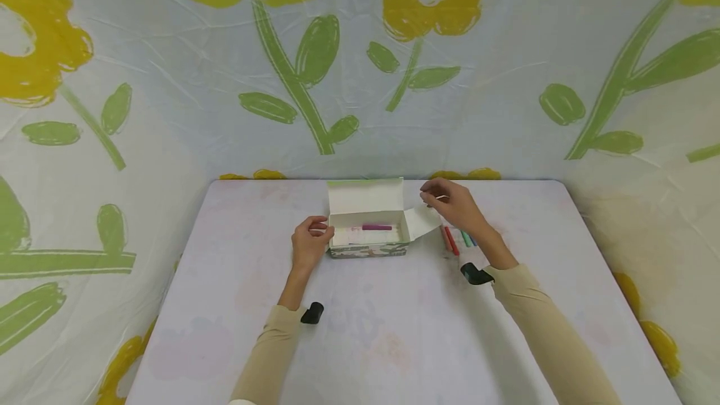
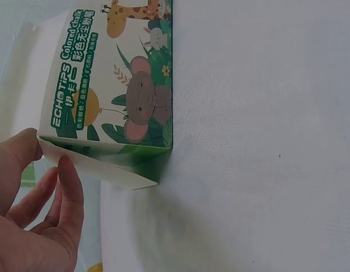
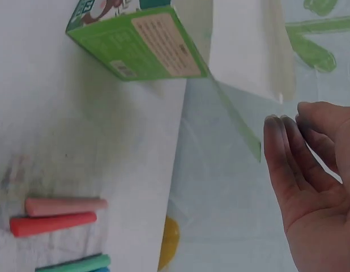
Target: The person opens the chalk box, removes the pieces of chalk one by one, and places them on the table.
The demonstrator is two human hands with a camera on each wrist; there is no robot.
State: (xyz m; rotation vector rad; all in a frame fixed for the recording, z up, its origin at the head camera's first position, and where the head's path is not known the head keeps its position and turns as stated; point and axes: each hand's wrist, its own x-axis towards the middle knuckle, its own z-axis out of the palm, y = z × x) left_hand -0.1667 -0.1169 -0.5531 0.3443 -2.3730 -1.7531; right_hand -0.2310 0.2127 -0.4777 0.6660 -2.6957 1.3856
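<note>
An open box of coloured chalk (image 1: 367, 234) stands mid-table with its lid tipped back. Inside lie a magenta stick (image 1: 377, 227) and several pale ones. My left hand (image 1: 319, 229) is at the box's left end; in the left wrist view the thumb and a finger of that hand (image 2: 49, 153) pinch the left end flap (image 2: 101, 161). My right hand (image 1: 437, 196) hovers above the open right flap (image 1: 422, 220), fingers loosely curled (image 3: 288, 118), with nothing visibly held. Pink (image 3: 64, 205), red (image 3: 50, 224) and green (image 3: 73, 264) sticks lie on the table below that hand.
The pale table (image 1: 394, 330) is ringed by a flower-print sheet (image 1: 169, 111) rising behind and at both sides. The loose chalk sticks (image 1: 457, 239) lie just right of the box. The table's far edge runs close behind the box lid (image 1: 365, 195).
</note>
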